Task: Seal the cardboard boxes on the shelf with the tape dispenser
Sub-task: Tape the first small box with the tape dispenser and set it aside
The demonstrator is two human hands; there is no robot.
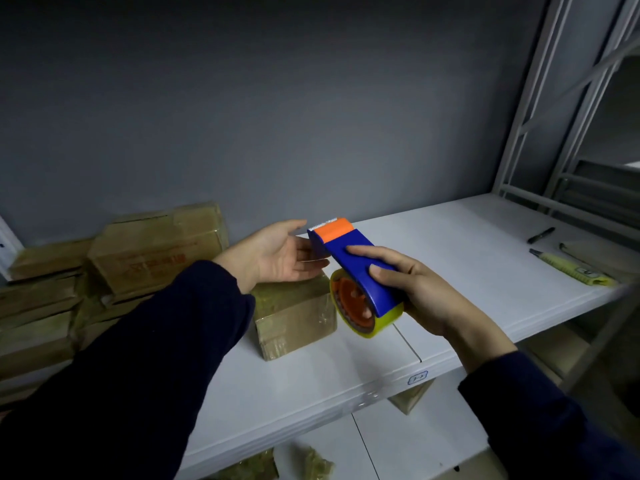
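Note:
My right hand (422, 292) grips a blue tape dispenser (356, 268) with an orange cutter end and a roll of clear yellowish tape, held tilted above the white shelf (450, 271). My left hand (277, 254) is open, palm up, its fingertips beside the dispenser's cutter end. It hovers over a small cardboard box (294, 317) wrapped in tape, standing alone on the shelf below both hands. Whether a strip of tape runs between hand and dispenser cannot be made out.
A stack of taped cardboard boxes (114, 271) fills the shelf's left end against the grey wall. A black pen (541, 235) and a yellow utility knife (571, 270) lie at the right. A metal rack frame (554, 133) rises at the right. More boxes sit on the lower shelf (412, 400).

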